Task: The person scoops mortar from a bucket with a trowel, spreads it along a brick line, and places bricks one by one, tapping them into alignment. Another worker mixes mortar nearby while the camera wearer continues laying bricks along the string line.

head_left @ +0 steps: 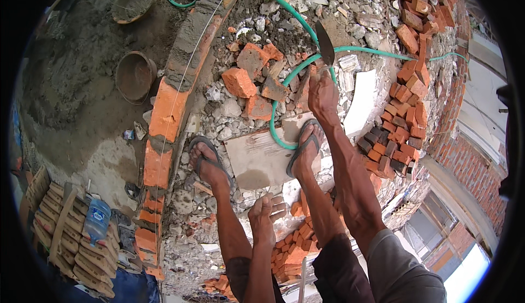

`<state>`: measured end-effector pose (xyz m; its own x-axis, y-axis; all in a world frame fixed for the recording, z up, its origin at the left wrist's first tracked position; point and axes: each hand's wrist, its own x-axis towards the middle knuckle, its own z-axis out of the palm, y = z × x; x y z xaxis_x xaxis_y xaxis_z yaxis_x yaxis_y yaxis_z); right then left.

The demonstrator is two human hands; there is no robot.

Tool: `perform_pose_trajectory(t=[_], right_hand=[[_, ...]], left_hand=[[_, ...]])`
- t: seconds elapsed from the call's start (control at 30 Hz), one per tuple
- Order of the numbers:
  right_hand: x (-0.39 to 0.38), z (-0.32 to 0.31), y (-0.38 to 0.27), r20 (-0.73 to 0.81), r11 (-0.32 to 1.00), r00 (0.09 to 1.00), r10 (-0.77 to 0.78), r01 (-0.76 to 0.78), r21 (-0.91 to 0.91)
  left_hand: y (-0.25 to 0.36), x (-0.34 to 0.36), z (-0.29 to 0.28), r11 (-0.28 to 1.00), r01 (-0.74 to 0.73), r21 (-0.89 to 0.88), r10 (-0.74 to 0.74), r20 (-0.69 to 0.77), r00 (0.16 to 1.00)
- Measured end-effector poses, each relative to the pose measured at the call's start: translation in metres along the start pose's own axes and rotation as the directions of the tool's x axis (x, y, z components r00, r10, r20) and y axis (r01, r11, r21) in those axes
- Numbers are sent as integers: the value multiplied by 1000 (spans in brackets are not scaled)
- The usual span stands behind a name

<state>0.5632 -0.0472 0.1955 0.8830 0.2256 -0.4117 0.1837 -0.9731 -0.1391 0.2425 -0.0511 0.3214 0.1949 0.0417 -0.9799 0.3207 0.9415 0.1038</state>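
Note:
My right hand (324, 96) is closed around the handle of a trowel (324, 43), whose dark blade points away from me over the rubble. A green hose (295, 69) passes beneath the trowel and loops down to my right foot. Between my legs, close to my body, my left hand (264, 215) holds nothing, its fingers apart. On the left runs a low brick wall (168, 112). Grey mortar (192, 40) covers the top of its far part, and a thin string (198, 57) stretches along it.
Broken brick chunks (239, 83) lie on rubble ahead. A flat board (251, 155) is between my sandalled feet. Bricks pile up at right (402, 117). Beyond the wall are two buckets (135, 77) (133, 2), stacked sacks (82, 248) and a water bottle (97, 222).

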Motion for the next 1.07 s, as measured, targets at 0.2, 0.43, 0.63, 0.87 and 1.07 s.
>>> perform_pose_trajectory(t=[0.2,0.43,0.63,0.87,1.07], right_hand=[[-30,24,19,-359,873,847,-392,465,146],[-59,33,17,-21,936,942,-335,335,111],[-90,24,25,255,871,875,-413,460,-169],[-143,50,60,160,776,875,-457,480,-409],[-116,48,90,659,746,735,-159,527,-407]], left_hand=[[2,0,2,1000,11,25,-11,0,1000],[3,2,0,999,-47,7,47,32,998],[11,3,6,1000,-13,15,13,16,1000],[10,4,4,1000,-7,13,7,4,1000],[10,6,-5,999,-2,34,2,-17,1000]])
